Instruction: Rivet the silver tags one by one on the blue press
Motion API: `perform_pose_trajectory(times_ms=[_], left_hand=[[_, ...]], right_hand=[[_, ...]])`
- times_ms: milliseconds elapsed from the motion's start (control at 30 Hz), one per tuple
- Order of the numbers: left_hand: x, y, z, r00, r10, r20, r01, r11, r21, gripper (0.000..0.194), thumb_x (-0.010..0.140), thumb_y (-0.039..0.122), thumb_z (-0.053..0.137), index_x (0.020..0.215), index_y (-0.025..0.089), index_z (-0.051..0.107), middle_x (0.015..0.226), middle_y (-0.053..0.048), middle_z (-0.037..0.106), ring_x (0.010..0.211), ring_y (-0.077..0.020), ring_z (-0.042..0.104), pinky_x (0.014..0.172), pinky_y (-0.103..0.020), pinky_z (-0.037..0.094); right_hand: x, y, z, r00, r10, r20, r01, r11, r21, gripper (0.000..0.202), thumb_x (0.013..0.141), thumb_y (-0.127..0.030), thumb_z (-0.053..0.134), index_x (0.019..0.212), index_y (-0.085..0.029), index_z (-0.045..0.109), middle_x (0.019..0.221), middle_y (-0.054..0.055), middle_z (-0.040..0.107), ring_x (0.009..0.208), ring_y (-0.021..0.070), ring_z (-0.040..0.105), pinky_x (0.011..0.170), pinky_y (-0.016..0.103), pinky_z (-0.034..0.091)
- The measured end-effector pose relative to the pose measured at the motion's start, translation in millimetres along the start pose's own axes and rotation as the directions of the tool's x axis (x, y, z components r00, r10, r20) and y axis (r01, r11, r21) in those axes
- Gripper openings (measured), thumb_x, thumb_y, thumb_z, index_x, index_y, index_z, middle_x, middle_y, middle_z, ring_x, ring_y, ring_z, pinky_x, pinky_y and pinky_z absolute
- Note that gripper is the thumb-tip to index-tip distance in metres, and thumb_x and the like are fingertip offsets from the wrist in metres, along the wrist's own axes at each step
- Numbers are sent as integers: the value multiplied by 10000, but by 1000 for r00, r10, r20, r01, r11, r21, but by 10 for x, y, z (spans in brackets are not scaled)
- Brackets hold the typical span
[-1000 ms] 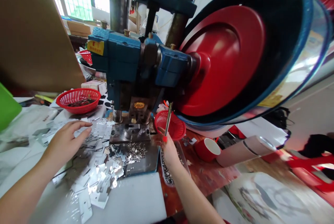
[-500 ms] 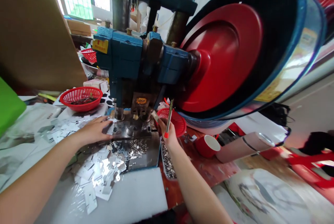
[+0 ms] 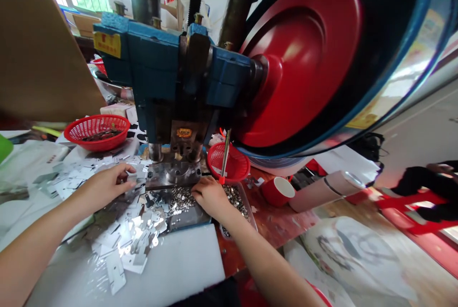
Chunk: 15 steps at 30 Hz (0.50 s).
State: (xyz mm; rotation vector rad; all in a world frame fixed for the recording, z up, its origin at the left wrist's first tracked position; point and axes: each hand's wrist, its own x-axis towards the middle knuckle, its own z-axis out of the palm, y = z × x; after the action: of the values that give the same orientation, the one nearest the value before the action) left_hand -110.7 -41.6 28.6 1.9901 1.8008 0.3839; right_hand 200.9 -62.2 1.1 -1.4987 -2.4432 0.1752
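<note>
Far left, red basket [image 3: 97,141] | left hand [image 3: 108,184] over flat metal plates [image 3: 136,246], thumb and fingers parted, cannot tell if grasping | middle, small metal bits [image 3: 181,199] on near side of press [image 3: 179,71] | right hand [image 3: 212,196] at right edge of bits, fingers curled, cannot tell if holding

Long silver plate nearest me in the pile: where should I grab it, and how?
I'd probably pinch the plate by the long edges of its near end, coming from your side and above. It looks thin and flat; that end sticks out free, while its far end lies by other silver plates.
</note>
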Motion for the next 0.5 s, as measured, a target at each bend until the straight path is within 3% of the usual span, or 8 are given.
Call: perform_pose_trajectory(times_ms=[133,200,333,433,500], left_hand=[[-94,106,-52,999,-43,-9,40,976,-214,419,739,584,553,943,232,656,962,9,707,870,-218,603,720,-253,418],[-111,201,-32,998,-52,-31,40,951,-305,396,725,599,561,812,223,651,823,16,698,769,-196,594,658,-246,407],[-115,440,104,996,-85,-24,60,843,-534,397,727,606,558,705,210,568,560,49,529,543,-141,490,518,-234,356],[-95,581,225,990,-139,-25,89,747,-659,408,726,611,561,732,203,571,579,55,502,522,-119,454,483,-220,335],[-76,632,276,985,-160,-58,79,732,-677,409,726,606,566,770,201,600,588,55,505,525,-112,442,477,-212,320]], right_hand=[[-25,-44,-57,994,-73,78,85,984,-159,194,867,-259,559,724,-213,681,815,32,651,871,205,536,784,331,379],[-27,-61,-57,997,-55,62,63,989,-132,181,876,-247,542,759,-208,675,845,37,646,875,199,534,780,318,379],[122,-110,-48,991,70,-117,-59,994,88,154,894,-195,505,862,-195,656,898,38,627,873,170,544,798,276,399],[380,-165,-33,967,87,-240,-39,979,199,156,891,-165,495,862,-178,648,884,46,616,878,169,549,819,270,412],[571,-195,-8,962,100,-254,-41,973,226,139,862,-149,522,831,-180,653,853,46,609,868,177,553,815,279,422]])
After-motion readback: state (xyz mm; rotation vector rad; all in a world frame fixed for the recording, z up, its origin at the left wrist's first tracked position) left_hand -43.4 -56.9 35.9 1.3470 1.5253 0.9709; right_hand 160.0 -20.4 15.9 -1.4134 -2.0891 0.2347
